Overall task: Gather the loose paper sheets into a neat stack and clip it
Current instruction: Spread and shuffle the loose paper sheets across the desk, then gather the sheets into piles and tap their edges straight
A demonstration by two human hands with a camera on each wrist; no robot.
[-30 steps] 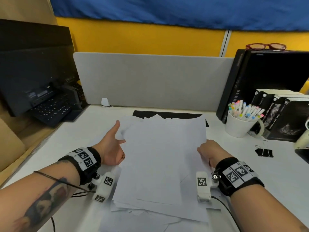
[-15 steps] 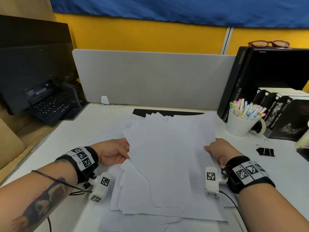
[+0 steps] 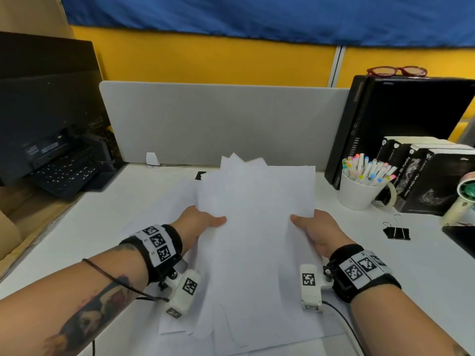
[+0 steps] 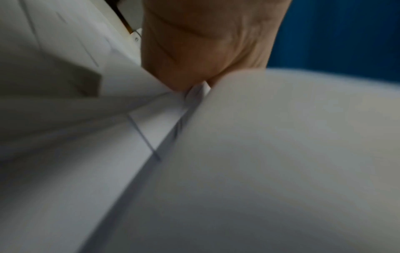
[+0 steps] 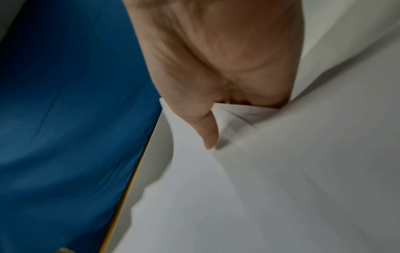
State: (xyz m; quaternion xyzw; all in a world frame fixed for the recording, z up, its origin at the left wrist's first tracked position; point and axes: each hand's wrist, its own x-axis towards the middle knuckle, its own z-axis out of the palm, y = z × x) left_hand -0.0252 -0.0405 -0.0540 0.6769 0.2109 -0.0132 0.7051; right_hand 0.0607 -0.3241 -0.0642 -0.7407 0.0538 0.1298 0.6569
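A ragged bundle of white paper sheets (image 3: pixel 257 227) is raised off the white desk (image 3: pixel 90 227), its far corners fanned out unevenly. My left hand (image 3: pixel 203 222) grips the bundle's left edge, thumb on top. My right hand (image 3: pixel 312 224) grips the right edge the same way. The left wrist view shows the left hand (image 4: pixel 201 56) closing on the layered sheets (image 4: pixel 151 128). In the right wrist view a finger of the right hand (image 5: pixel 207 126) presses under the paper (image 5: pixel 281 171). A black binder clip (image 3: pixel 396 232) lies on the desk to the right.
A white mug of markers (image 3: pixel 359 186) and black books (image 3: pixel 424 176) stand at the right. A grey divider (image 3: pixel 218 124) closes the back. A black printer (image 3: pixel 51 137) sits at the left. A loose sheet (image 3: pixel 159 214) lies under my left hand.
Both hands closed on the sides of the sheets and lifted the bundle off the desk, tilting its far end up. The hands moved closer together.
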